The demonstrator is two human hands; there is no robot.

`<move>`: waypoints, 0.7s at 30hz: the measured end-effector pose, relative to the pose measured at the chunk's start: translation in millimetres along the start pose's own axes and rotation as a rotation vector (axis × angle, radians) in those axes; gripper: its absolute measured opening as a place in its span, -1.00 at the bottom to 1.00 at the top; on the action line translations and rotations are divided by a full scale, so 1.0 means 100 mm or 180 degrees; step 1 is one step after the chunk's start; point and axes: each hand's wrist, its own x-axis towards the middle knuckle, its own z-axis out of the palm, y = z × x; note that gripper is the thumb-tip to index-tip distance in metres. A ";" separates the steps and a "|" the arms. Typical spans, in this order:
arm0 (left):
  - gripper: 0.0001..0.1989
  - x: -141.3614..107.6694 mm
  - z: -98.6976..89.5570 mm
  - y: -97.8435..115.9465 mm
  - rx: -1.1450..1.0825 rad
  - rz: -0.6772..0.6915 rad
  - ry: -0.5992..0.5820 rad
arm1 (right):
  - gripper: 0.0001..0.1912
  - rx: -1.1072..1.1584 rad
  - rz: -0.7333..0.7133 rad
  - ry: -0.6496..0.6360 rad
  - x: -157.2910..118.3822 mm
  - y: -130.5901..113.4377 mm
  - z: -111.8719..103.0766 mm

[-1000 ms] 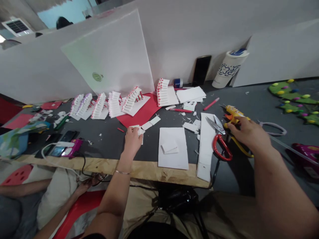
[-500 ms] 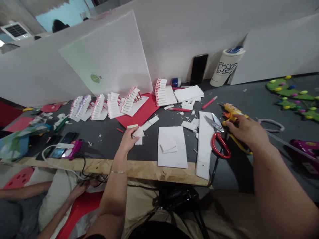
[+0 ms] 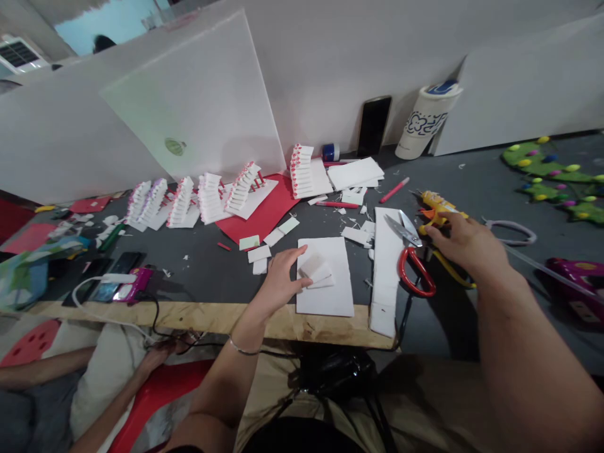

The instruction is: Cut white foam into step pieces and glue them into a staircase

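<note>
My left hand (image 3: pixel 280 283) is at the left edge of a white foam board sheet (image 3: pixel 325 302), thumb and fingers apart. Its thumb is beside small stacked white pieces (image 3: pixel 317 270) lying on the sheet; whether it touches them I cannot tell. My right hand (image 3: pixel 457 242) is closed around a yellow hot glue gun (image 3: pixel 436 204), whose nozzle points to the back left. Red-handled scissors (image 3: pixel 415 270) rest half open between that hand and the sheet, partly over a long white strip (image 3: pixel 384 296).
Small white pieces (image 3: pixel 258 253) lie left of the sheet. Several stair-like white models (image 3: pixel 243 189) line the back, one on red paper (image 3: pixel 278 207). A cup (image 3: pixel 427 123) and phone (image 3: pixel 374 126) stand at the wall. A power bank-like purple box (image 3: pixel 134 284) lies left; another person's arms (image 3: pixel 136 371) are below.
My left hand has moved right, from the small white pieces near the red paper to the stack on the white sheet, and its fingers have spread. My right hand stays on the glue gun.
</note>
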 end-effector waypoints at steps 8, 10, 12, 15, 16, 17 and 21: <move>-0.53 0.03 -0.44 -0.53 0.1669 -0.0699 0.0362 | -0.42 -0.0055 0.0107 -0.0165 -0.01 -0.03 -0.03; -0.55 0.06 -0.50 -0.58 0.1798 -0.0773 0.0128 | -0.43 -0.0078 0.0094 -0.0143 -0.01 -0.03 -0.03; -0.57 0.07 -0.51 -0.58 0.1900 -0.0808 0.0041 | -0.42 -0.0089 0.0075 -0.0162 -0.01 -0.03 -0.04; -0.58 0.08 -0.49 -0.57 0.2019 -0.0826 0.0151 | -0.41 -0.0087 0.0104 -0.0241 -0.01 -0.03 -0.04; -0.58 0.08 -0.48 -0.57 0.2026 -0.0824 0.0190 | -0.41 -0.0084 0.0120 -0.0247 -0.01 -0.03 -0.04; -0.58 0.07 -0.48 -0.57 0.2015 -0.0813 0.0242 | -0.41 -0.0078 0.0127 -0.0241 -0.01 -0.03 -0.04; -0.56 0.09 -0.42 -0.47 0.1737 -0.0611 0.0471 | -0.42 -0.0046 0.0091 -0.0150 -0.01 -0.02 -0.02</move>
